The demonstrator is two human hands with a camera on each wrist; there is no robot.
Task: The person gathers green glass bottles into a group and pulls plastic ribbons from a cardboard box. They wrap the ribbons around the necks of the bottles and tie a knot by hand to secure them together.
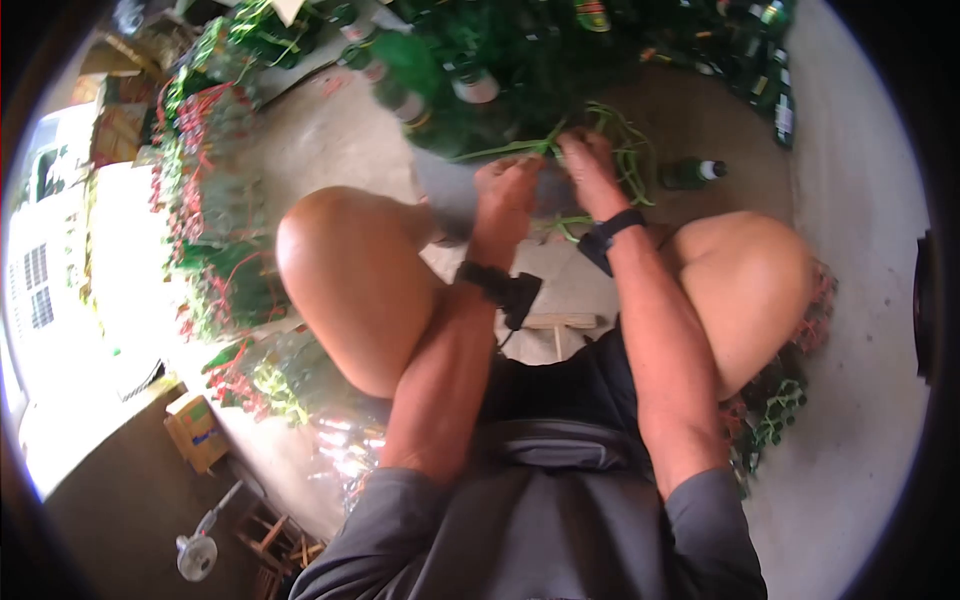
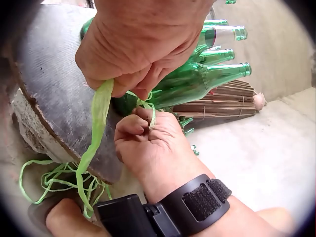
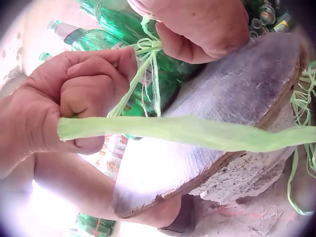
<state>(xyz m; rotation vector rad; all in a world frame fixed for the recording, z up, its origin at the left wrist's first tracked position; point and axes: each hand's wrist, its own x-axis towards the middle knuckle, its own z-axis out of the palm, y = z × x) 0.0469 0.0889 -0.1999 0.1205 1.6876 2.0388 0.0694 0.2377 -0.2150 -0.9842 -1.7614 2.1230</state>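
Observation:
Both hands grip light green plastic twine [image 2: 94, 143] beside a group of green glass bottles [image 2: 207, 81]. My left hand [image 1: 510, 175] is curled into a fist, and a broad flattened length of the twine runs out of it. Close beside it, my right hand [image 1: 588, 160] pinches a thin part of the twine between thumb and finger. Between the two hands sits a bunched knot [image 3: 148, 45] with thin ends hanging down, right in front of the bottles. The bottles are at a round grey slab [image 2: 49, 59] with a rough underside; the hands partly hide them.
Loose coils of twine [image 2: 54, 180] hang beside the slab. A single green bottle [image 1: 685, 173] lies on the floor at right, with many more bottles [image 1: 765, 85] beyond it. A pale wall [image 1: 860, 220] runs along the right. Bound sticks [image 2: 217, 103] lie behind the bottles.

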